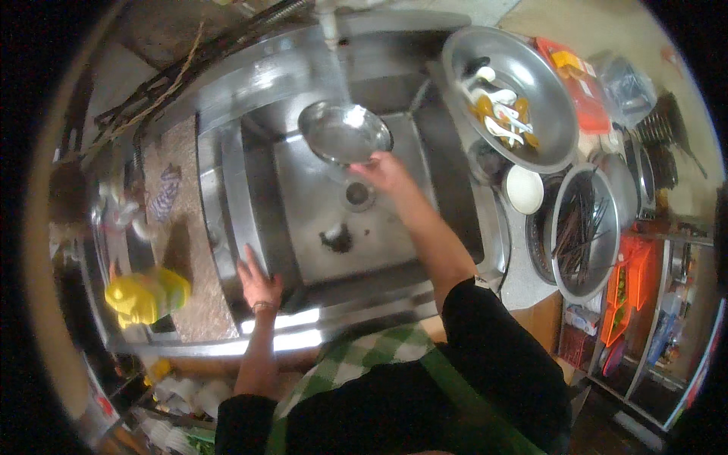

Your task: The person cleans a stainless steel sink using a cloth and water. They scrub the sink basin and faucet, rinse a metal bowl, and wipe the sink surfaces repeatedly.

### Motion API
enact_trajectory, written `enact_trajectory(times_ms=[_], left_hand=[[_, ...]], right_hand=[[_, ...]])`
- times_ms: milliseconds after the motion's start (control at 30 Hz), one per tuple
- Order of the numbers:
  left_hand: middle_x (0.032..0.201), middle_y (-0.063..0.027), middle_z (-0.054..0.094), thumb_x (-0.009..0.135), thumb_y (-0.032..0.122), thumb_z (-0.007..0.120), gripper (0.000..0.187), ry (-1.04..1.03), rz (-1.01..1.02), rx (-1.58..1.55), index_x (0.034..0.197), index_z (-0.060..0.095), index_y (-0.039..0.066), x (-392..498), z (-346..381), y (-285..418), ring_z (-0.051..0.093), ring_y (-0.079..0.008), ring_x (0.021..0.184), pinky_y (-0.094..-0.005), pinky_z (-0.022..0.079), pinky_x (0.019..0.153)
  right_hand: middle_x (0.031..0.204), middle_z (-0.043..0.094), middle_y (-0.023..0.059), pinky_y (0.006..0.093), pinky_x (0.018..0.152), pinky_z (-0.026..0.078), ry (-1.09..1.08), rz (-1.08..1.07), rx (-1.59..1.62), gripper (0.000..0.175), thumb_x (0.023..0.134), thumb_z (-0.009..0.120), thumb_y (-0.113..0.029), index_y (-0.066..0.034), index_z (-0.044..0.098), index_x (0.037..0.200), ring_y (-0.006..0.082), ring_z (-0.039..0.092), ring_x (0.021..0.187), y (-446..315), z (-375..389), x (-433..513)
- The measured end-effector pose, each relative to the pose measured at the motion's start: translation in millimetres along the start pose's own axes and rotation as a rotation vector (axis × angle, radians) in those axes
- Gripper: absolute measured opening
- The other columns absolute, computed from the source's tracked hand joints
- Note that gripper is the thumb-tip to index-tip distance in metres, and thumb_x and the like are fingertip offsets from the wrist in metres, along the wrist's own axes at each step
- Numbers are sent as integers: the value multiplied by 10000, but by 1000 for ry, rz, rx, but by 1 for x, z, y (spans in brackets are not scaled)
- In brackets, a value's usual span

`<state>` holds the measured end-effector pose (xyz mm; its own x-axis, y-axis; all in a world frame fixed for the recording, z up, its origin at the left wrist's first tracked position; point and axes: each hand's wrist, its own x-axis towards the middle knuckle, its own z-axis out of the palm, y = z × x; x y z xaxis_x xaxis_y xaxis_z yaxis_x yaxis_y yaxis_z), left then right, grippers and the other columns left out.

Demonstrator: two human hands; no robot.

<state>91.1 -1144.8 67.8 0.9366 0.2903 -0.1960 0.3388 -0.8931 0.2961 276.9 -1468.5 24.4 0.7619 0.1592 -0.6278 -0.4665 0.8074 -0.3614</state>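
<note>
My right hand (382,170) grips the near rim of a round metal bowl (341,133), held tilted over a stainless steel sink (318,187). The bowl is under the faucet (330,28), and a pale streak that looks like running water reaches down to it. My left hand (259,282) rests with fingers spread on the sink's left rim and holds nothing. Below the bowl is the round drain (358,194). A dark patch of scraps (336,238) lies on the basin floor nearer to me.
Right of the sink, a large metal basin (546,85) holds white and amber spoons. Nearer stand a white bowl (524,189) and a metal bowl of dark chopsticks (586,227). At left are a yellow bag (145,296) and a striped cloth (165,193) beside a brown board (210,307).
</note>
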Motion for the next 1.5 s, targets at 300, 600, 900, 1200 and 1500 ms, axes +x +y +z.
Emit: enact_trajectory(times_ms=[300,600,900,1200,1500], left_hand=[[1379,-286,253,667,126,646,940,28,52,49,1427,108,256,-2,7,-7,366,-426,1213,-444,412,929],[1373,-289,253,673,159,684,959,-6,23,55,1428,100,253,1,7,-8,357,-422,1224,-440,422,918],[1365,-298,261,711,190,673,917,8,47,7,1427,104,259,2,6,-13,372,-446,1203,-459,412,928],[1384,-262,260,805,228,611,806,50,21,57,1423,96,294,4,8,-11,374,-414,1217,-451,421,918],[1383,-257,266,822,248,592,779,25,-25,62,1421,98,316,4,5,-6,391,-409,1206,-448,441,895]], right_hand=[[1064,482,313,334,802,546,82,-347,-290,122,826,429,35,149,471,817,410,533,997,6,-199,-43],[1018,487,316,424,748,568,179,-130,-572,236,817,438,8,174,391,978,441,557,943,41,-228,-57],[1076,472,246,504,697,583,201,-211,-325,381,808,415,57,115,341,1178,366,580,837,-54,28,-38],[1004,473,196,502,676,586,113,-287,-607,412,797,428,27,103,312,1184,378,552,891,-63,69,-4],[1015,504,196,473,785,545,13,-224,-540,275,813,543,-93,63,494,1035,324,568,858,-76,74,16]])
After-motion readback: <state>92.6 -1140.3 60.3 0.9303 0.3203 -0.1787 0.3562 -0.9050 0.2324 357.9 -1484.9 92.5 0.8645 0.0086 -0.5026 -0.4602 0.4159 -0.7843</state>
